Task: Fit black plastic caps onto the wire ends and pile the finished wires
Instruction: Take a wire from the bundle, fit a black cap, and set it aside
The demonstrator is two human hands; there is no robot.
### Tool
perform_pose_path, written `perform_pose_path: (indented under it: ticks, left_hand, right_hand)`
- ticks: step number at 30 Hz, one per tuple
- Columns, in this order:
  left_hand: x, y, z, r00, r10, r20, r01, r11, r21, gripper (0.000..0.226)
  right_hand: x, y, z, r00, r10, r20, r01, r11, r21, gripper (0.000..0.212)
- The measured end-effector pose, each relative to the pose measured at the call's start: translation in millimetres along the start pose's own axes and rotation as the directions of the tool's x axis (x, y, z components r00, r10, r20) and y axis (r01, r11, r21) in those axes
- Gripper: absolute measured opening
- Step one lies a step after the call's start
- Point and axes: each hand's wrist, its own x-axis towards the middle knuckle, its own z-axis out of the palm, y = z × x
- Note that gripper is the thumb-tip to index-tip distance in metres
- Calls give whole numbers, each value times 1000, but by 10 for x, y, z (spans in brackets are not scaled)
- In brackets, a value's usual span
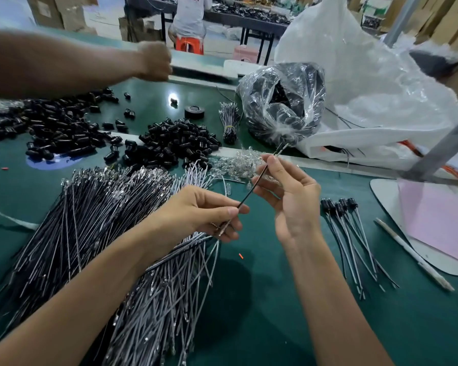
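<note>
Left hand (pixel 212 212) is pinching the lower end of one wire (pixel 249 192) between thumb and forefinger. Right hand (pixel 288 196) is gripping the upper stretch in its fingertips, palm toward camera. The wire is hanging in the air above the green table (pixel 249 299), with no cap on it as far as visible.

Progress is looking early: only a handful of finished wires (pixel 351 233) are lying just right of the right hand, against a big heap of uncapped wires (pixel 103 233) under the left forearm. Black caps (pixel 175 143) are sitting loose beyond the heap, with a second cap spread (pixel 58 125) further left.

Containers: the clear bag (pixel 283 107) is lying open with dark parts inside, type unclear. The white sack (pixel 368 75) is slumping behind it, contents mostly hidden.
</note>
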Motion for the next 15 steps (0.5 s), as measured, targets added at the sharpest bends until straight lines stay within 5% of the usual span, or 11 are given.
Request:
perform_pose_path:
  ticks: [3, 7, 11, 15]
  left_hand:
    - [-10, -30, 31, 997, -5, 71, 2, 999, 40, 18]
    - [14, -24, 120, 998, 10, 60, -33, 917, 397, 10]
    - [198, 177, -11, 949, 293, -116, -67, 549, 833, 8]
    - [610, 286, -361, 891, 308, -332, 267, 234, 935, 21]
  right_hand:
    - [32, -21, -80, 1000, -7, 24, 9, 997, -78, 15]
    - [61, -10, -316, 998, 45, 51, -35, 982, -188, 10]
    - [129, -28, -474, 990, 127, 61, -115, 978, -173, 18]
    - [129, 20, -461, 988, 133, 81, -110, 965, -237, 21]
